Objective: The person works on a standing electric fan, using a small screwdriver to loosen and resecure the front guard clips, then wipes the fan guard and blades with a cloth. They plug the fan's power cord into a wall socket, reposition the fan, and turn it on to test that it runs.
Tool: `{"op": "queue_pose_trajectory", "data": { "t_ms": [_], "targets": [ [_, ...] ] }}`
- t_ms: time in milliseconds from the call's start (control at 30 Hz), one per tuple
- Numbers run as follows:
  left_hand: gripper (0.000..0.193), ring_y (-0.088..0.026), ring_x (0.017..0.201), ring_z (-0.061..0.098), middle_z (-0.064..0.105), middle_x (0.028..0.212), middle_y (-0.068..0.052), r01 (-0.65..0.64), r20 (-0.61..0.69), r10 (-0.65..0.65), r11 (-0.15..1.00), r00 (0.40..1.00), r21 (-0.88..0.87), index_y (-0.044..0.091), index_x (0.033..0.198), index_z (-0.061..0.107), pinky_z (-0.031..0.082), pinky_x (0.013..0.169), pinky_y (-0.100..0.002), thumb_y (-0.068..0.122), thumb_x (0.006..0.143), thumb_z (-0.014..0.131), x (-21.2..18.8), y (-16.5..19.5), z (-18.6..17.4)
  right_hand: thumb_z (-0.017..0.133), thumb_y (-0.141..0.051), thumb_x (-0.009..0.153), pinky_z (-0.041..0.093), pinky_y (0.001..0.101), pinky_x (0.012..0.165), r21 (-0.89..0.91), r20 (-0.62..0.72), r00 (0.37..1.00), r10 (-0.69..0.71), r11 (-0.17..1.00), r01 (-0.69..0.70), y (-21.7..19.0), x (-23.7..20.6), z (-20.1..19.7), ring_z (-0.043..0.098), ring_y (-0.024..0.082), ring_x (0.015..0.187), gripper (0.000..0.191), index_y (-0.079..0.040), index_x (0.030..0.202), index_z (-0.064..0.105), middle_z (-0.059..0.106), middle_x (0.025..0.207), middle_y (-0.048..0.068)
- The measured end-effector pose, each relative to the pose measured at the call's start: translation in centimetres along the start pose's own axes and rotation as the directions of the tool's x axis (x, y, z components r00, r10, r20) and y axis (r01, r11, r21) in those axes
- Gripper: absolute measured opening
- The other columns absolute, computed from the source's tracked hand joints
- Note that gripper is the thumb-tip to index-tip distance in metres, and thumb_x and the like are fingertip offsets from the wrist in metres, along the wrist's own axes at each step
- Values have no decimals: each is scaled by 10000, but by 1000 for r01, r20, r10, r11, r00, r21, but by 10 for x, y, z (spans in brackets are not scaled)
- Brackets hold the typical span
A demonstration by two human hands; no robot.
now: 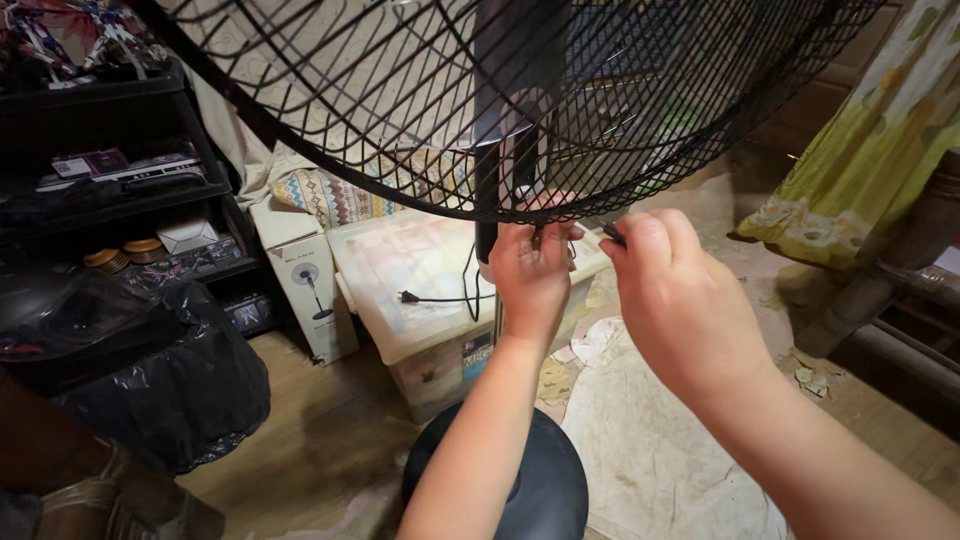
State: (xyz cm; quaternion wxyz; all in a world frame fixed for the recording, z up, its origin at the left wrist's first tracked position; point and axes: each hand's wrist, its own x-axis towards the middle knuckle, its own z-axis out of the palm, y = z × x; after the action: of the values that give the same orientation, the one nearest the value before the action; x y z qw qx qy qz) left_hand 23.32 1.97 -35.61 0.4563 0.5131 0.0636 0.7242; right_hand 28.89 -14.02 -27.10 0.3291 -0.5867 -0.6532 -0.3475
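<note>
White fan carton left; hands maybe gripping grille.

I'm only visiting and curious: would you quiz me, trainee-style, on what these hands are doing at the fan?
1. True or false: both hands are at the bottom rim of the black wire fan guard.
2. Which hand pinches a small dark piece: (a) left hand or (b) right hand?
3. What lies on the plastic storage box behind the fan?

Key: 1 true. 2 b. 3 the power plug and its cord.
</note>
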Motion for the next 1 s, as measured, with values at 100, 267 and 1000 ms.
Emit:
{"op": "queue_pose_trajectory", "data": {
  "t_ms": [100,267,1000],
  "targets": [
    [105,-84,715,637,726,950,-43,75,14,-75,997,997,15,32,1123,713,503,583,-227,121,1127,657,0,4,0,728,-184,1070,557,446,666,-40,-41,998,-47,998,45,1,1,1,683,370,798,230,-28,1173,594,647,974,137],
    [109,-68,781,690,708,963,-16,48,-5,-48,999,999,1,48,1134,706,512,576,-220,142,1088,674,2,8,2,740,-238,1052,545,468,605,-125,-45,998,48,991,-53,-7,1,7,696,362,735,224,-58,1118,623,700,956,123],
    [82,-100,829,746,756,977,-47,66,-52,-70,995,996,-75,34,1071,665,552,586,-233,115,1086,660,3,2,2,703,-129,1014,541,483,664,43,-16,999,-32,999,32,-6,9,-6,674,404,788,192,-43,1173,641,645,1049,157]
  ]
}}
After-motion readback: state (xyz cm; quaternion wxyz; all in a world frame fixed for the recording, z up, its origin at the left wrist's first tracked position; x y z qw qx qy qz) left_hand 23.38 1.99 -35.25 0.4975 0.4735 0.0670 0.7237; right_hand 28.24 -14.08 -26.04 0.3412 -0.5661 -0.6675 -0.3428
